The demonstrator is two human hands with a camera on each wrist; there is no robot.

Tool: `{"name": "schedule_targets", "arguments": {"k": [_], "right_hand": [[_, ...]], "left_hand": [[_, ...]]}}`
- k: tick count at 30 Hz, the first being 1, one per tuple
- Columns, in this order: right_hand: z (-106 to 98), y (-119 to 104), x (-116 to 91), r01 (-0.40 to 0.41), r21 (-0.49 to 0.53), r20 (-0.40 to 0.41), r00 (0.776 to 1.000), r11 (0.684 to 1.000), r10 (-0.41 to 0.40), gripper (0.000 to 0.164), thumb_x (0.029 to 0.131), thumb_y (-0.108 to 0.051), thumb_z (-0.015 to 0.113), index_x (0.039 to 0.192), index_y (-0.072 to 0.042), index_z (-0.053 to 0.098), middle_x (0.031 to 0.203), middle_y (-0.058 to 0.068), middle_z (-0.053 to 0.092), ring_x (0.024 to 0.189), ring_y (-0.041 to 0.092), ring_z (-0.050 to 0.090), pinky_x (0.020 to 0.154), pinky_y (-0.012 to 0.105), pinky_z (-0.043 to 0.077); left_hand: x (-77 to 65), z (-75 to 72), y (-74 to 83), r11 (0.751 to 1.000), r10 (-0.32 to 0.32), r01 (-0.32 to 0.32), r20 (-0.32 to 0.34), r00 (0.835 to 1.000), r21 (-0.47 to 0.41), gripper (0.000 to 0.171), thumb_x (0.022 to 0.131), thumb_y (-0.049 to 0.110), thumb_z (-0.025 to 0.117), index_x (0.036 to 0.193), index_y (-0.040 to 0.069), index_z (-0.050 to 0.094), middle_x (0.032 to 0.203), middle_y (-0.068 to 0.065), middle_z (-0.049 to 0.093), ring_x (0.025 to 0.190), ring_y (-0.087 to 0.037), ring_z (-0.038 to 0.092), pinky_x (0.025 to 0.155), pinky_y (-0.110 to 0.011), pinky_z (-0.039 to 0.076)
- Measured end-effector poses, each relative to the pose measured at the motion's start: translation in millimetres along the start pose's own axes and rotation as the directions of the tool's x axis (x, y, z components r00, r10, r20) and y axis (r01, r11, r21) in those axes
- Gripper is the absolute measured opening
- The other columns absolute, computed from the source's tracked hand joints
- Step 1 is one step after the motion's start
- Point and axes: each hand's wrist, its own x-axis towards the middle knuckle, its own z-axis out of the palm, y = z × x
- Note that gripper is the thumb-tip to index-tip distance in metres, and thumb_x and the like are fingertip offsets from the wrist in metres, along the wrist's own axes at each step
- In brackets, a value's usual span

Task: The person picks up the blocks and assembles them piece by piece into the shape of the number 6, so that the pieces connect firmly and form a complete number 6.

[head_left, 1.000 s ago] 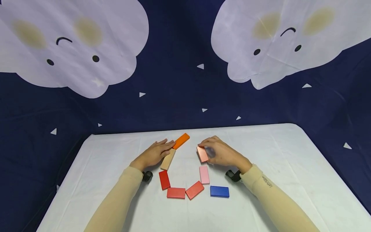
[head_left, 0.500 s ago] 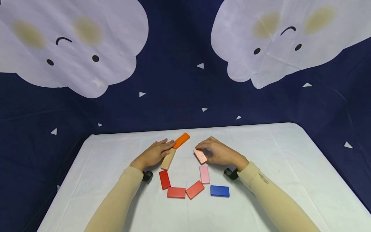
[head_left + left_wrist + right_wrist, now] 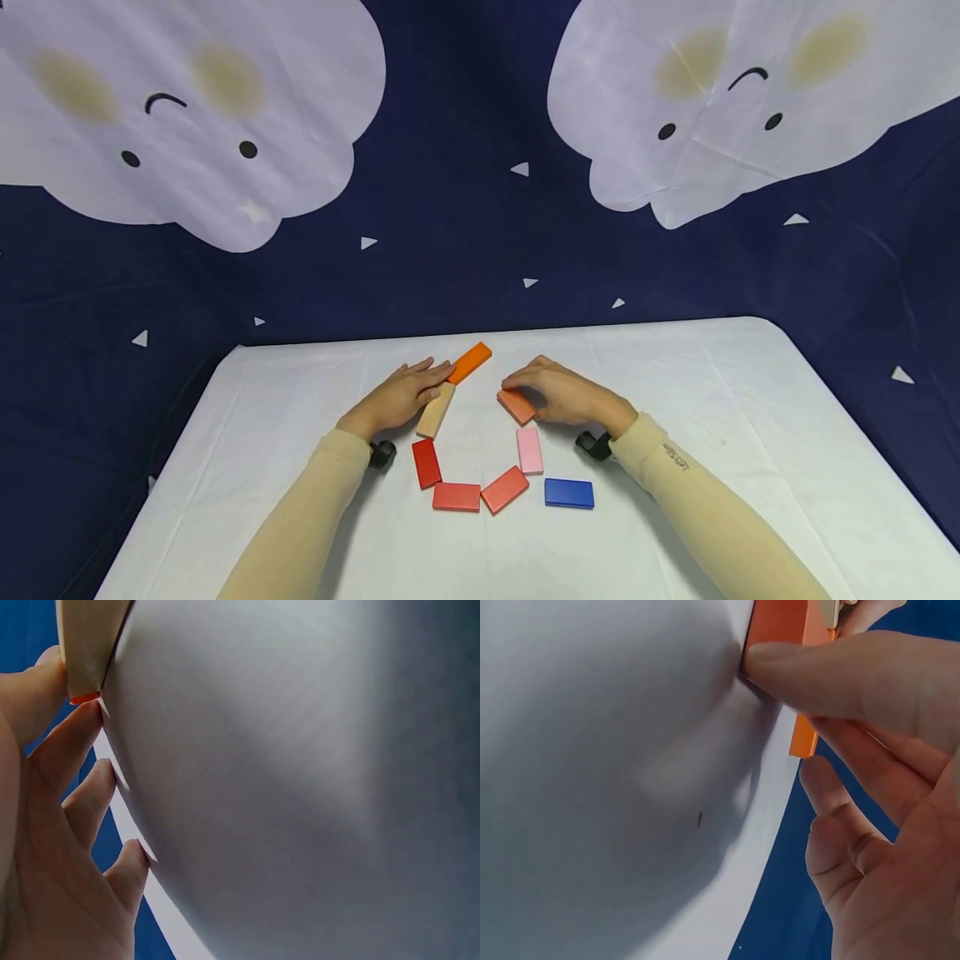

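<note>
My right hand (image 3: 566, 393) grips an orange-red block (image 3: 516, 406) by its sides, between thumb and fingers, just beyond a pink block (image 3: 529, 451). In the right wrist view, the thumb lies along the edge of this block (image 3: 780, 622), low over the white cloth. My left hand (image 3: 400, 397) lies with fingers extended, its fingertips at the joint between a plain wooden block (image 3: 436, 412) and an orange block (image 3: 471, 362). The left wrist view shows its thumb and index finger at the wooden block (image 3: 88, 645), the other fingers spread on the cloth.
Nearer the person, a dark red block (image 3: 426, 463) and two lighter red blocks, one flat (image 3: 456, 497) and one angled (image 3: 505, 490), curve round to the pink one. A blue block (image 3: 568, 493) lies apart on the right. A dark cloud-patterned cloth (image 3: 450, 275) hangs behind the table.
My right hand has moved slightly left, lowering the orange-red block and turning it to slant further left at its far end. The left hand has stayed in place.
</note>
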Motion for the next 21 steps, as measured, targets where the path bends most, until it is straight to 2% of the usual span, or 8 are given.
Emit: {"name": "schedule_targets", "arguments": {"k": [9, 21], "right_hand": [[3.4, -2.5, 4.9, -0.031, 0.021, 0.052, 0.998, 0.999, 0.03, 0.065, 0.077, 0.013, 0.071, 0.137, -0.01, 0.063, 0.137, 0.003, 0.062, 0.124, 0.024, 0.051, 0.108, 0.044, 0.044], [5.2, -4.5, 7.8, -0.02, 0.029, 0.065, 0.998, 0.999, 0.018, 0.067, 0.076, 0.013, 0.071, 0.138, -0.01, 0.063, 0.137, 0.003, 0.062, 0.124, 0.024, 0.051, 0.108, 0.044, 0.044]], "left_hand": [[-0.6, -0.5, -0.1, 1.0, 0.004, -0.005, -0.003, 1.0, -0.01, 0.051, 0.108, 0.026, 0.047, 0.156, 0.014, 0.038, 0.16, -0.003, 0.037, 0.151, -0.031, 0.023, 0.122, -0.058, 0.012], [-0.3, 0.6, -1.5, 1.0, 0.006, -0.007, -0.002, 1.0, -0.01, 0.051, 0.108, 0.026, 0.048, 0.157, 0.015, 0.037, 0.16, -0.002, 0.036, 0.151, -0.031, 0.023, 0.122, -0.058, 0.011]]}}
